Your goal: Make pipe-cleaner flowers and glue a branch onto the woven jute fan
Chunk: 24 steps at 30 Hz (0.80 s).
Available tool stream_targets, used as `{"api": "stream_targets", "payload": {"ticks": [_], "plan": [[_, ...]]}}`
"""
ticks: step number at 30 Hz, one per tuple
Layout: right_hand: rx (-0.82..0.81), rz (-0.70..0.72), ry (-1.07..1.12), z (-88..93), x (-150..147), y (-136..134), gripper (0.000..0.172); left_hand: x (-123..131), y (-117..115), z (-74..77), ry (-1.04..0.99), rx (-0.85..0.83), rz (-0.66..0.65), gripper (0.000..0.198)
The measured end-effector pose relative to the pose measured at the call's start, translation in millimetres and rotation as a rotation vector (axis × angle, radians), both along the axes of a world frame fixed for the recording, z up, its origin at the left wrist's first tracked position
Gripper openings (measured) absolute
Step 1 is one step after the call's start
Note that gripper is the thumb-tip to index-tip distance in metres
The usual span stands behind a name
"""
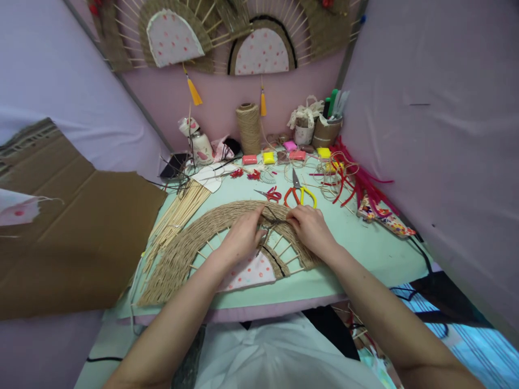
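A half-round woven fan (174,259) of tan twine on thin sticks lies on the table, with a white, red-dotted half-circle of cloth (253,273) at its middle. Across the upper part of its weave rests a dark brown, branch-shaped piece (274,220) with thin forks. My left hand (242,236) has its thumb and index finger around the left side of this branch piece. Its right end is pinched in the fingertips of my right hand (310,227). Just beyond the fan are small red-handled scissors (273,194) and larger scissors (300,192) with orange and yellow handles.
Thin sticks (178,216) lie bundled at left, beside a large cardboard sheet (77,237). A twine spool (248,128), clay packets (298,155) and a pen pot (327,129) line the back. Magenta pipe cleaners (360,178) lie at right. Fans (265,51) hang on the wall.
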State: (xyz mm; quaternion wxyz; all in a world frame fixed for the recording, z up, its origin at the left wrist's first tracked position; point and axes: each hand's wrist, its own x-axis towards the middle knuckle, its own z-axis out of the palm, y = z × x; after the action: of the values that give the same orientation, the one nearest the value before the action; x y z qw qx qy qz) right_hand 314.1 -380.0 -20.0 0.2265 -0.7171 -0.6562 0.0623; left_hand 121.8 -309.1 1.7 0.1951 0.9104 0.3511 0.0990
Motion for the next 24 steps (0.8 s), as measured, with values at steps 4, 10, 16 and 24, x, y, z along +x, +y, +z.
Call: {"api": "stream_targets", "payload": {"ticks": [4, 10, 16, 24], "plan": [[-0.012, 0.008, -0.02, -2.6, 1.3, 0.1, 0.011, 0.3, 1.1, -2.7, -0.003, -0.022, -0.003, 0.061], [0.008, 0.016, 0.037, -5.2, 3.6, 0.9, 0.014, 0.5, 1.4, -1.2, -0.03, -0.043, 0.004, 0.06], [0.111, 0.002, 0.177, -11.3, 10.5, 0.9, 0.014, -1.7, -0.9, 1.8, -0.077, 0.045, 0.037, 0.056], [0.09, -0.016, 0.136, -19.3, 12.9, -1.5, 0.016, 1.1, -0.7, -5.2, 0.095, 0.068, -0.117, 0.044]]}}
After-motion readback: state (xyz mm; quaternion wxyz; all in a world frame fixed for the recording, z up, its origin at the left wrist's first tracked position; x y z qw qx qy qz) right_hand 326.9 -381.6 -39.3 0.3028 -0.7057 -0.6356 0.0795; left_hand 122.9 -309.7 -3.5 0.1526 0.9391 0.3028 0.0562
